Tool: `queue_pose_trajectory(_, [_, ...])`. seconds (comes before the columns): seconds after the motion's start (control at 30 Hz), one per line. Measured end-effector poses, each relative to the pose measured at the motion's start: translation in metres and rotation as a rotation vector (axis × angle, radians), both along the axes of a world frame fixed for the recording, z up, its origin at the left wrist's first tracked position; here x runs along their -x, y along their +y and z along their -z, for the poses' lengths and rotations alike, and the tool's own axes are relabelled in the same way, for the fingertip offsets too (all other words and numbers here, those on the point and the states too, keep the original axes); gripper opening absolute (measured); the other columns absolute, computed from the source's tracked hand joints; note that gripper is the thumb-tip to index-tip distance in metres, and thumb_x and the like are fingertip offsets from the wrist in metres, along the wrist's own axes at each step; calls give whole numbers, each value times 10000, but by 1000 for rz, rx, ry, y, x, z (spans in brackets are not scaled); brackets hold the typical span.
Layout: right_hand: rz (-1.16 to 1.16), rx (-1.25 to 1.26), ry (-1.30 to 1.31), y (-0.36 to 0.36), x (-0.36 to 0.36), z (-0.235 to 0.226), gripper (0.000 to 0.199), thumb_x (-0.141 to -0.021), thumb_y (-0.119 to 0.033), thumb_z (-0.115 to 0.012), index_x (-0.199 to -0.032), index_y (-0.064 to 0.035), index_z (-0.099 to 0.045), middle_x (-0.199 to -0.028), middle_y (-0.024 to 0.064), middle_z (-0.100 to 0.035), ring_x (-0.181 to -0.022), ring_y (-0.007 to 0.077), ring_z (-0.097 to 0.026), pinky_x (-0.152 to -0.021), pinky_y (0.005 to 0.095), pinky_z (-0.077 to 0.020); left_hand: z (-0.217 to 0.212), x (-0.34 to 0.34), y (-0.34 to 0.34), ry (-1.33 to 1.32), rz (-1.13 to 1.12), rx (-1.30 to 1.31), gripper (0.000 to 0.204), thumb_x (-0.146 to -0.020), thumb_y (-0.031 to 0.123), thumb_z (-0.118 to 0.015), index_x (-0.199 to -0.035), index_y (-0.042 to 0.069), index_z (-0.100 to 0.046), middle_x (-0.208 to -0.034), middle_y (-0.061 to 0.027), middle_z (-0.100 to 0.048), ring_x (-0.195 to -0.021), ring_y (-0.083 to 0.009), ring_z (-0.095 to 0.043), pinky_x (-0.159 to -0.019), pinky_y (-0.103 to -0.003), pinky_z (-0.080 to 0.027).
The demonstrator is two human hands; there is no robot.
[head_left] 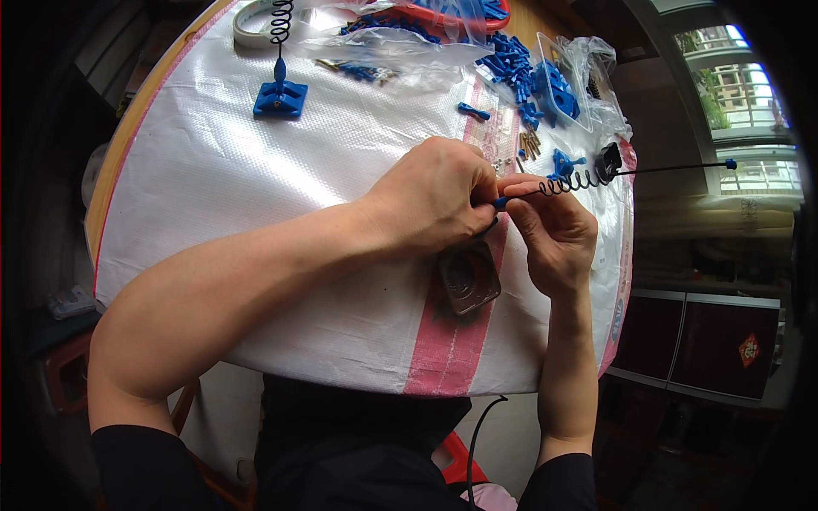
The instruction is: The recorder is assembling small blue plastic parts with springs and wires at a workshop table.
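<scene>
Over the right part of the table, my left hand [443, 192] and my right hand [555, 234] meet at a small blue plastic connector [501, 203]. My left fingers are curled round its near end, most of which they hide. My right thumb and fingers pinch where the connector joins a black coiled wire [569, 184]. That coil runs on to the right, past a black clip-like piece [608, 162], into a thin straight rod with a blue tip [731, 164]. Just below my hands lies a brownish square dish [469, 277].
A blue square base [279, 100] with an upright black coil stands far left, near a tape roll [254, 24]. Loose blue parts [509, 66], brass pins [531, 143], a clear box [562, 89] and a red tray [409, 15] crowd the far side.
</scene>
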State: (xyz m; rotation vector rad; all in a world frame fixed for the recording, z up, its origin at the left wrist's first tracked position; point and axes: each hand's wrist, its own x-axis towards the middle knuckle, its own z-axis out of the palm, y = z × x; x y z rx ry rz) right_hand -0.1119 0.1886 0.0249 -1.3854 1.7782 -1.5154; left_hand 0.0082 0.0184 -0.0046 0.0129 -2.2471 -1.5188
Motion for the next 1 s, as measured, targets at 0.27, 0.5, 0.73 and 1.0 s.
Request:
queue_pose_trajectory(0.27, [-8, 2, 17, 0, 1, 4, 164, -953, 74, -640, -1113, 42, -653, -1163, 140, -686, -1085, 193, -655, -955, 318, -531, 3, 3, 0, 16, -10, 18, 126, -790, 99, -747, -844, -14, -739, -832, -148, -680, -829, -297, -670, -744, -391, -533])
queue_pose_trajectory(0.5, [19, 22, 43, 1, 0, 7, 165, -927, 61, -681, -1089, 31, -672, -1191, 142, -653, -1096, 203, -646, -956, 323, -523, 11, 5, 2, 86, -59, 32, 102, -766, 84, -754, -822, 4, -725, -826, -139, -681, -840, -313, -663, -751, -403, -534])
queue_pose_trajectory(0.73, [55, 23, 118, 3, -1, 8, 184, -899, 19, -733, -1077, -2, -695, -1203, 174, -627, -1051, 242, -666, -896, 338, -555, 10, 3, 5, 91, -86, 12, 105, -760, 88, -760, -823, 22, -706, -871, -128, -667, -902, -323, -648, -797, -413, -540])
queue_pose_trajectory(1.0, [73, 45, 117, 7, -5, 10, 187, -898, -11, -742, -1074, -38, -685, -1154, 197, -641, -1043, 283, -664, -880, 367, -555, 8, 0, 5, 86, -102, -9, 112, -766, 92, -755, -823, 30, -682, -877, -112, -637, -907, -312, -639, -783, -420, -535])
